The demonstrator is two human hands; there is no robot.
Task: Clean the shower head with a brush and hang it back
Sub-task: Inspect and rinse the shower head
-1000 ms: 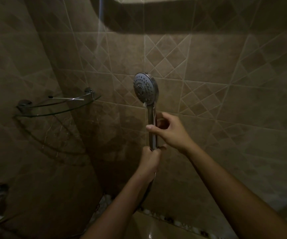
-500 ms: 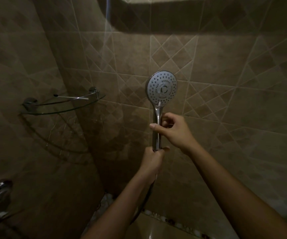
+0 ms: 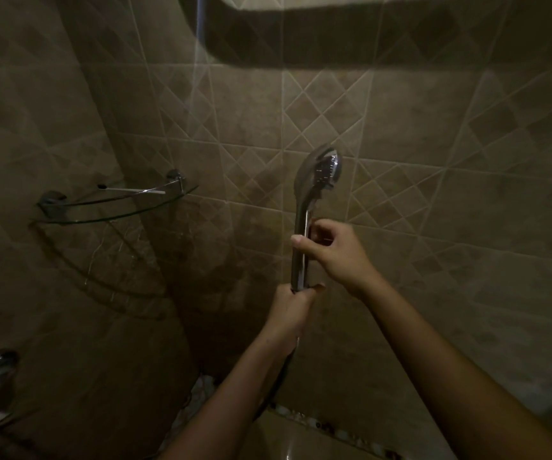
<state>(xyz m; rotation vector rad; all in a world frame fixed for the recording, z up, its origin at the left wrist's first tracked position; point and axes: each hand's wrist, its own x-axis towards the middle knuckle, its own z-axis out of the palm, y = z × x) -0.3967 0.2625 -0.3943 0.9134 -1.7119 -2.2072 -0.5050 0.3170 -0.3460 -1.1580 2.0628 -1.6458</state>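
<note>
Two hands on chrome shower head [image 3: 317,174], held upright before tiled wall [image 3: 433,227], spray face turned right. Left hand [image 3: 292,313] fist closed around handle base, hose [image 3: 276,383] trailing below. Right hand [image 3: 332,252] pinches handle just above. Glass corner shelf [image 3: 115,204] well left of grip.

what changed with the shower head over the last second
The shower head was twisted about its handle: its spray face pointed left, then toward the camera, and now points right, nearly edge-on. Both hands kept their grip, the left hand at the base, the right hand higher. The glass corner shelf stayed put.
</note>
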